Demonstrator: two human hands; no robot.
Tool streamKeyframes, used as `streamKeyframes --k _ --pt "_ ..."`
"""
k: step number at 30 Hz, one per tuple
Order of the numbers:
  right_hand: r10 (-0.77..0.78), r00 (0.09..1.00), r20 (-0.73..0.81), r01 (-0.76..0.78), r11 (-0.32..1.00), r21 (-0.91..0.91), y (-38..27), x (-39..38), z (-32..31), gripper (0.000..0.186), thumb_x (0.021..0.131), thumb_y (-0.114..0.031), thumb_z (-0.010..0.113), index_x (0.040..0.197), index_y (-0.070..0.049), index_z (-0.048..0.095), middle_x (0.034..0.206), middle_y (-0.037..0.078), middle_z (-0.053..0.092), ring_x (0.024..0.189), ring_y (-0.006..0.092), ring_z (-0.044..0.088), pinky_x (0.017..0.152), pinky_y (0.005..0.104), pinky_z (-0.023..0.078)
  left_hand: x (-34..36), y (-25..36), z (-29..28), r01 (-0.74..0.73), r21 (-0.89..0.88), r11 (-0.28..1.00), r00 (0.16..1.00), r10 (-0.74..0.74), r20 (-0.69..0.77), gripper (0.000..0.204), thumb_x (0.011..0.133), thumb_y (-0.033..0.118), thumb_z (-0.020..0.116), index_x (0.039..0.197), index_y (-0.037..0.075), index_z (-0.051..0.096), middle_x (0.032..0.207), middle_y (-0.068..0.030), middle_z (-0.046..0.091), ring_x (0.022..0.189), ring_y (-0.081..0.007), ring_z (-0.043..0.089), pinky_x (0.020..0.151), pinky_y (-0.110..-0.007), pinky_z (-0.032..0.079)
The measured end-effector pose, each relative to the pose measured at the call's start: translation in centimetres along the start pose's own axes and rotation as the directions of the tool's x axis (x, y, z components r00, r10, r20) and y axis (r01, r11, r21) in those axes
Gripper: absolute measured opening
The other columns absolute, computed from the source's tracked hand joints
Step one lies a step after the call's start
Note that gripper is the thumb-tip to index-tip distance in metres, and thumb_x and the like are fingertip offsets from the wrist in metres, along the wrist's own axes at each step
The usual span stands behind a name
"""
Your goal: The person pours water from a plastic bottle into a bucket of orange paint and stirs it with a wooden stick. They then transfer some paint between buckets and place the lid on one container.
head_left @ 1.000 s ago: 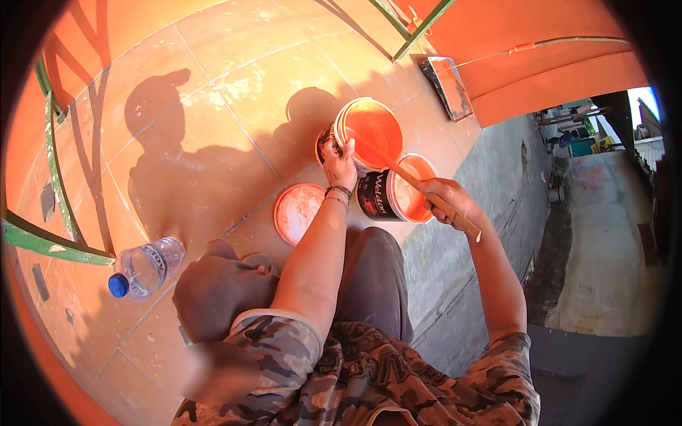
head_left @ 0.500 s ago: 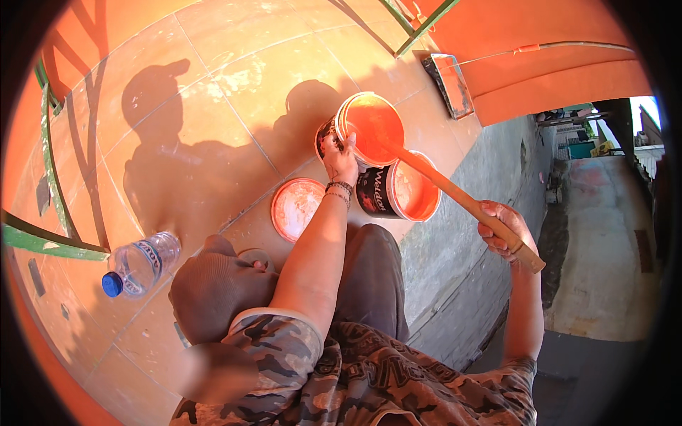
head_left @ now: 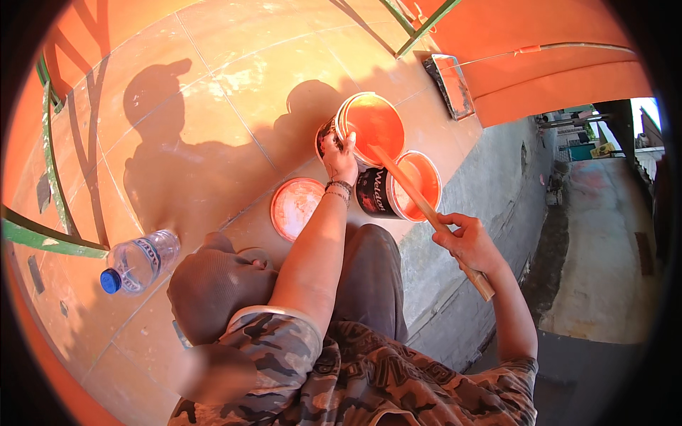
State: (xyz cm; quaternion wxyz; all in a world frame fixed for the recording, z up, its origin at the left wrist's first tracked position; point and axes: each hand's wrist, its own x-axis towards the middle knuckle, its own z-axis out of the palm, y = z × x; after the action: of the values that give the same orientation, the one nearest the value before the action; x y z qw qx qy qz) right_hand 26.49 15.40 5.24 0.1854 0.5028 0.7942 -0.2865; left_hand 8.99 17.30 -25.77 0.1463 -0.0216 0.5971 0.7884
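My left hand (head_left: 341, 160) grips the near rim of a paint bucket (head_left: 326, 133) with orange paint inside. The bucket leans so that its mouth faces right. In my right hand (head_left: 465, 241) is a long flat wooden stick (head_left: 415, 192), coated orange along its lower part, its far end inside that bucket. Just below the stick lies a second, dark-labelled paint bucket (head_left: 374, 192), its inside smeared orange. A round orange-stained lid (head_left: 297, 208) rests on the tiles left of the second bucket, next to my left forearm.
A clear plastic bottle with a blue cap (head_left: 145, 260) lies at the left. Green metal bars (head_left: 53, 245) stand beyond it. A paint tray (head_left: 453, 85) is by the orange wall (head_left: 554, 64) at upper right. The tiled floor ends at a grey ledge (head_left: 455, 248).
My right hand has moved left and inward, its grip now further up the stick toward the buckets. The stick has swung steeper. My left hand and the buckets have stayed put.
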Motion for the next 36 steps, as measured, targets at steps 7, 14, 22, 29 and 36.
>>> streamKeyframes --k 7,14,22,29,36 --pt "0.069 0.997 0.045 -0.074 0.990 0.117 0.3 -4.8 -4.9 0.047 0.080 -0.020 0.075 0.120 0.000 0.060 0.063 0.003 0.061 0.055 0.0076 0.051 0.051 0.0274 0.041 -1.2 2.2 -0.3 0.065 0.056 0.996 0.996 -0.068 0.051 0.045 0.088 0.033 0.068 0.114 0.000 0.055 0.105 -0.0146 0.063 0.097 -0.0240 0.062 0.087 -0.035 0.047" --pt "-0.238 0.968 -0.081 0.207 0.938 -0.278 -0.4 1.8 -1.8 0.065 0.071 -0.008 0.077 0.129 0.002 0.049 0.084 0.020 0.067 0.077 0.0247 0.066 0.071 0.0365 0.051 0.1 0.9 -0.6 0.170 -0.020 0.985 0.980 -0.167 0.106 0.045 0.088 0.032 0.069 0.117 0.000 0.054 0.108 -0.0128 0.063 0.097 -0.0208 0.062 0.088 -0.033 0.048" --pt "-0.385 0.923 0.021 0.255 0.569 -0.782 0.7 7.0 3.2 0.069 0.075 0.009 0.055 0.140 -0.009 0.039 0.100 0.021 0.056 0.089 0.0411 0.062 0.075 0.0495 0.051 0.4 -1.4 0.2 0.024 0.013 1.000 0.995 -0.025 0.092 0.041 0.088 0.029 0.069 0.114 0.000 0.055 0.102 -0.0099 0.063 0.095 -0.0194 0.060 0.085 -0.032 0.048" --pt "-0.280 0.952 0.123 0.266 0.563 -0.783 -0.9 0.6 0.4 0.080 0.074 0.012 0.053 0.146 -0.013 0.031 0.100 0.019 0.049 0.092 0.0378 0.058 0.077 0.0477 0.050 0.1 -1.4 0.1 0.055 0.002 0.998 0.997 -0.055 0.056 0.046 0.086 0.036 0.070 0.113 0.001 0.057 0.105 -0.0167 0.064 0.098 -0.0290 0.062 0.087 -0.038 0.046" --pt "-0.292 0.949 0.119 0.274 0.578 -0.769 -1.5 -5.4 -3.1 0.084 0.073 0.014 0.052 0.148 -0.018 0.033 0.093 0.018 0.047 0.079 0.0368 0.058 0.072 0.0458 0.050 0.0 -0.1 -0.5 0.066 0.009 0.998 0.997 -0.066 0.049 0.046 0.086 0.035 0.069 0.113 0.001 0.056 0.105 -0.0170 0.064 0.098 -0.0285 0.062 0.087 -0.038 0.047"
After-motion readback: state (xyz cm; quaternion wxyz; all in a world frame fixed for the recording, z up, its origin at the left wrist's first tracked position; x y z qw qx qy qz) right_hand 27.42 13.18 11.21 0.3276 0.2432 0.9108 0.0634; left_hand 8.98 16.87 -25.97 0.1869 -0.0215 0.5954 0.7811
